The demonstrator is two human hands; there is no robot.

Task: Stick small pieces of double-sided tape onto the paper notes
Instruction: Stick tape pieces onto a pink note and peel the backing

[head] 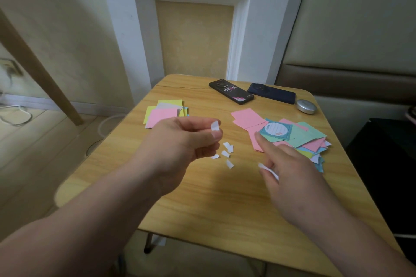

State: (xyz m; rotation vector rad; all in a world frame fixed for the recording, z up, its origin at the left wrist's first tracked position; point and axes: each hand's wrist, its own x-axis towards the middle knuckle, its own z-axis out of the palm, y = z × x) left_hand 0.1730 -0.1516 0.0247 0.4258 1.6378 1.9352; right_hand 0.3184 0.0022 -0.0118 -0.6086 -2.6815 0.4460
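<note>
**Head view, near to far.** My left hand (180, 141), at 9 o'clock from the middle of the desk (202, 204), is curled. Its thumb and forefinger pinch one small tape piece (215, 125), held up clear of the wood.

My right hand (290, 171), at 4 o'clock, keeps the forefinger straight, its tip resting on a pink sheet at the near edge of the right pile of notes (301, 137). Its other fingers curl round a white strip (267, 170); I cannot tell whether this is tape stock or peeled backing.

Between the hands lie loose white scraps (225, 153). At 11 o'clock sits the left pile of notes (163, 114), pink on top. Farther back, at 1 o'clock, are a black phone (231, 92) and a dark blue phone (271, 93), with a round silver case (306, 107) at 2 o'clock.

**Hazards, as I judge them:**
- **Tape clings to the fingertip.** Both faces are sticky, so the piece may lift away with my finger instead of staying on the note.
- **Tape folds on itself.** It hangs from one corner, and a careless approach could crease it.
- **Right pile slides.** It is fanned and only one fingertip holds it, so pressing tape near an unsupported edge could shift the sheets.
- **Strip snags.** The strip in my right hand could catch a note or a scrap as that hand moves.
</note>
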